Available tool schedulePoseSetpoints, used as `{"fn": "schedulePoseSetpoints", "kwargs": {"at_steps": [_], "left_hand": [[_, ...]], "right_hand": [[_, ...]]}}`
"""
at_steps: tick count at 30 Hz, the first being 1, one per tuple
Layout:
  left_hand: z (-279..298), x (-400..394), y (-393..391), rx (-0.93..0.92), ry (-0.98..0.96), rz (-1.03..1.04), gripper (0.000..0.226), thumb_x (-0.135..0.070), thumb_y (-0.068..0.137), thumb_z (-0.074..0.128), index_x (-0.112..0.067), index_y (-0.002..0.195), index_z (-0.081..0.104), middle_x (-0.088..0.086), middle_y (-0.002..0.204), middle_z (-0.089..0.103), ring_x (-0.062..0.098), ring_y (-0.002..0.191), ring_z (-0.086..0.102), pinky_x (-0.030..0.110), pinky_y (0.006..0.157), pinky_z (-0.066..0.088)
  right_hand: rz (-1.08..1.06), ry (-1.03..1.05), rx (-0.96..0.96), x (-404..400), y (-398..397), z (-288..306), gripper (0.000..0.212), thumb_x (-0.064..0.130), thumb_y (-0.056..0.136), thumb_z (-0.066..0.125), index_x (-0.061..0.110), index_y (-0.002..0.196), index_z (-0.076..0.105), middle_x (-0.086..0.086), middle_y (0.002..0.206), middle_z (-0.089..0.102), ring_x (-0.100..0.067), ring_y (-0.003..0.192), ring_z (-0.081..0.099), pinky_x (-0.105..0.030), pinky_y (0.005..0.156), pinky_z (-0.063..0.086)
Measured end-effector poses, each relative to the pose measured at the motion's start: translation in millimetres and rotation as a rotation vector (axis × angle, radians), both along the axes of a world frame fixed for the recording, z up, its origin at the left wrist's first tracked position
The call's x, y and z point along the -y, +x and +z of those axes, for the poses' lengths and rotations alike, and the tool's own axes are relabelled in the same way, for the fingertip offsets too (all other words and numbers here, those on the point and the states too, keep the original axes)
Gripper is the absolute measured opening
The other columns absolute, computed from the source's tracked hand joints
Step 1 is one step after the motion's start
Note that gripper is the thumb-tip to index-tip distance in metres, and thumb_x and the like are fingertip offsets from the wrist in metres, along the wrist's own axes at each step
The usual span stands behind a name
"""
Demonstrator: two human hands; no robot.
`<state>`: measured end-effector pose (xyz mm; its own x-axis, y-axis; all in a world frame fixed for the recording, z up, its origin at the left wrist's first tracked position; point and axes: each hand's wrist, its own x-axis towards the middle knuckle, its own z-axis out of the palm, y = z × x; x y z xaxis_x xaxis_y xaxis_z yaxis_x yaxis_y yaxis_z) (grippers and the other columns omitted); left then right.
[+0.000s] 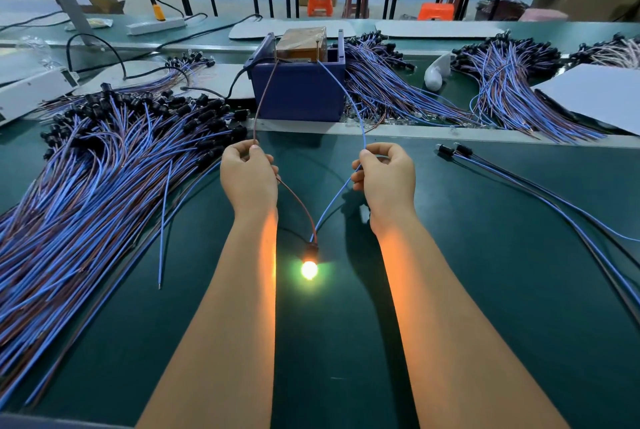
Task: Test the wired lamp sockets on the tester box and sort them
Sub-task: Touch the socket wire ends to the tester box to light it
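Observation:
My left hand (248,176) pinches a brown wire (265,96) and my right hand (386,174) pinches a blue wire (358,117). Both wires run up to the top of the blue tester box (298,89) and down to one black lamp socket (311,250) lying on the green mat between my forearms. The bulb (309,270) in that socket glows bright yellow. A large heap of wired sockets (104,165) lies to the left. Two wired sockets (453,150) lie apart on the right.
More bundles of wired sockets (398,89) lie behind the metal rail, right of the box, and a further bundle (509,82) beyond. A white sheet (595,93) lies at far right. Power strips (156,25) and black cables sit at the back left.

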<state>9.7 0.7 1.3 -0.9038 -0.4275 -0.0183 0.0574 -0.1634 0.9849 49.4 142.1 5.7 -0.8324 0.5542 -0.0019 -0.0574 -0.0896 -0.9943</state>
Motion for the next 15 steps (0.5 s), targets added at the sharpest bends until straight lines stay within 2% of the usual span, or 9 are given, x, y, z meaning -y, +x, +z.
{"fn": "schedulePoseSetpoints", "kwargs": {"at_steps": [3,7,10,12,15], "left_hand": [[0.1,-0.4,0.5,0.032,-0.056,-0.08,0.012,-0.011,0.101,0.045,-0.015,0.1,0.056,0.001,0.073,0.061,0.001,0.044,0.054,0.016,0.044,0.043],[6.0,-11.1,6.5,0.049,-0.115,-0.324,0.012,-0.011,0.101,0.05,-0.014,0.092,0.057,0.005,0.074,0.065,0.006,0.048,0.062,0.017,0.047,0.049],[9.8,-21.3,13.6,0.024,-0.095,-0.502,0.011,-0.013,0.099,0.055,-0.013,0.09,0.06,0.002,0.072,0.068,0.008,0.052,0.064,0.018,0.05,0.05],[10.6,-24.2,15.8,0.017,-0.102,-0.55,0.011,-0.015,0.097,0.057,-0.014,0.088,0.062,-0.002,0.069,0.067,0.008,0.053,0.062,0.018,0.049,0.048],[9.4,-23.5,15.4,0.022,-0.12,-0.518,0.015,-0.019,0.097,0.058,-0.018,0.084,0.065,-0.004,0.072,0.068,0.01,0.062,0.063,0.02,0.054,0.048]], "right_hand": [[0.022,-0.001,-0.021,1.4,0.8,1.0,0.006,0.006,0.095,0.052,0.01,0.095,0.056,-0.005,0.073,0.061,-0.004,0.043,0.05,-0.019,0.044,0.044],[0.132,0.05,-0.059,7.3,3.6,2.9,0.01,0.005,0.093,0.055,0.013,0.088,0.058,-0.003,0.066,0.061,-0.007,0.043,0.049,-0.02,0.042,0.041],[0.237,0.184,-0.038,13.5,4.4,1.9,0.013,0.006,0.091,0.058,0.016,0.084,0.061,-0.004,0.068,0.061,-0.005,0.045,0.048,-0.02,0.043,0.039],[0.256,0.244,-0.034,14.3,4.7,1.8,0.011,0.007,0.091,0.06,0.016,0.085,0.063,-0.01,0.071,0.06,-0.008,0.049,0.048,-0.02,0.047,0.039],[0.283,0.226,-0.055,12.4,5.5,2.7,0.011,0.008,0.091,0.063,0.016,0.084,0.065,-0.014,0.072,0.057,-0.018,0.058,0.049,-0.025,0.051,0.039]]}}
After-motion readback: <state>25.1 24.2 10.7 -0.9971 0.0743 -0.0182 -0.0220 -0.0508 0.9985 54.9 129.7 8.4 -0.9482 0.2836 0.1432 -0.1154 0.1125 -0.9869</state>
